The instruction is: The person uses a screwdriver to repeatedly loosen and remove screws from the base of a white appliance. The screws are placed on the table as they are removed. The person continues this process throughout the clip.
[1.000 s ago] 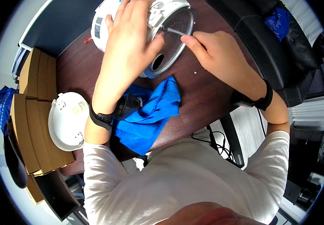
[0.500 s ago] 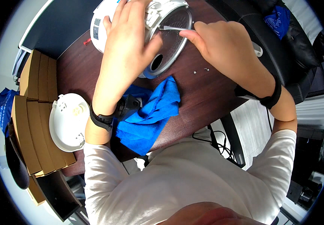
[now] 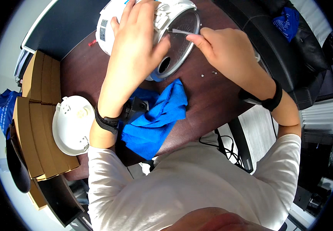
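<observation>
A rounded white appliance housing (image 3: 105, 29) lies at the far side of the table, with a clear-rimmed round mesh face (image 3: 185, 27) turned to the right. Across its top rest the outstretched fingers of my left hand (image 3: 135, 42), the thumb apart and slightly blurred near the rim. My right hand (image 3: 224, 48) is closed around a slim metal pry tool (image 3: 182, 32). The tool's flat tip reaches the housing beside my left thumb; the hand hides most of its handle. Two small screws (image 3: 202, 76) lie on the table below my right hand.
A blue cloth (image 3: 155, 123) lies crumpled near the table's front edge. To the left are a white plastic cover (image 3: 74, 125) and brown cardboard boxes (image 3: 45, 134). A small red item (image 3: 92, 42) lies behind. A black leather seat (image 3: 266, 42) stands beyond the table's right side.
The pry tool's tip has shifted slightly right and down, and my right hand has dropped a little with it. My left hand stays on the housing, its thumb slightly moved.
</observation>
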{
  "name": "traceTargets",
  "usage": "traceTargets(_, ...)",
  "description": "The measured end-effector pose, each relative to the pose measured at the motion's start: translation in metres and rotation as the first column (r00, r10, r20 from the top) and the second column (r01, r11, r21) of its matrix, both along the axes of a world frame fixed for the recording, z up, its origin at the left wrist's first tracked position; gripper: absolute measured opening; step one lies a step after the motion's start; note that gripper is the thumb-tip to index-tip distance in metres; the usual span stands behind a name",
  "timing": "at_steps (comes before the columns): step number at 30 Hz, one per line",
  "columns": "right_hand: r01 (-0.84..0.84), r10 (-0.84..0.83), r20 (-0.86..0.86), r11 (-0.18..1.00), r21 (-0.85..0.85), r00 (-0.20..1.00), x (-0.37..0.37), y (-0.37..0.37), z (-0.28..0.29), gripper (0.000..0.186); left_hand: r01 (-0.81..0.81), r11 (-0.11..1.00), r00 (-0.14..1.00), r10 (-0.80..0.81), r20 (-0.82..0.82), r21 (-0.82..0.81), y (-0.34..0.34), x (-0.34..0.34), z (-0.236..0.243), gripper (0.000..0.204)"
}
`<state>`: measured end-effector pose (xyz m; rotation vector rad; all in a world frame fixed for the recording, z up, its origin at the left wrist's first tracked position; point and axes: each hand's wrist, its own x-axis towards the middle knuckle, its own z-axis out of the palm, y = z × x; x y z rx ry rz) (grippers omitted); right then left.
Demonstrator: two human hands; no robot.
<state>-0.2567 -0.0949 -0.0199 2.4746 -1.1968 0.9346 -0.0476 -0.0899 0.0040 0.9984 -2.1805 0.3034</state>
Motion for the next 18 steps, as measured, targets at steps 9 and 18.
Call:
traceTargets(9, -0.053, -0.07, -0.288, 0.916, -0.398, 0.955, -0.009, -0.006, 0.008, 0.039, 0.004, 0.999, 1.0, -0.004, 0.006, -0.047, -0.003, 0.003, -0.005, 0.06)
traceTargets(18, -0.135, 0.009, -0.381, 0.943, -0.304, 0.925, -0.011, -0.013, 0.028, 0.046, -0.104, 0.992, 0.993, 0.107, -0.04, 0.077, 0.006, -0.007, -0.001, 0.06)
